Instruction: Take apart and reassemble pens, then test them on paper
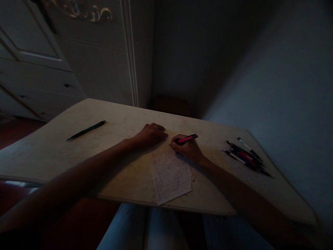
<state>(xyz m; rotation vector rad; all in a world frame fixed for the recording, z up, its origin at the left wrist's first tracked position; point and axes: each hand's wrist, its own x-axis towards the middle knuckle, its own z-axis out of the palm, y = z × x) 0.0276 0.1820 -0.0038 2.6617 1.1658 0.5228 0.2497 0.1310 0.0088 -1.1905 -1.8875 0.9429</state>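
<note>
My right hand [189, 150] is closed around a pink pen [187, 139] with a dark end, its tip at the upper part of a torn sheet of paper [171, 180]. Dense scribbled marks or handwriting cover the sheet; the dim light keeps me from reading them. Beside the sheet's top left, my left hand [153, 133] lies on the table [119, 121] with its fingers stretched out and nothing in them. A ring shows on one of its fingers. The paper's lower corner reaches the table's front edge.
A dark green pen [86, 131] lies at the left of the table. On the right, several pens [246, 158] are heaped partly over another marked sheet [238, 170]. A white cabinet [99, 69] stands behind, and a pale wall [286, 97] borders the right side.
</note>
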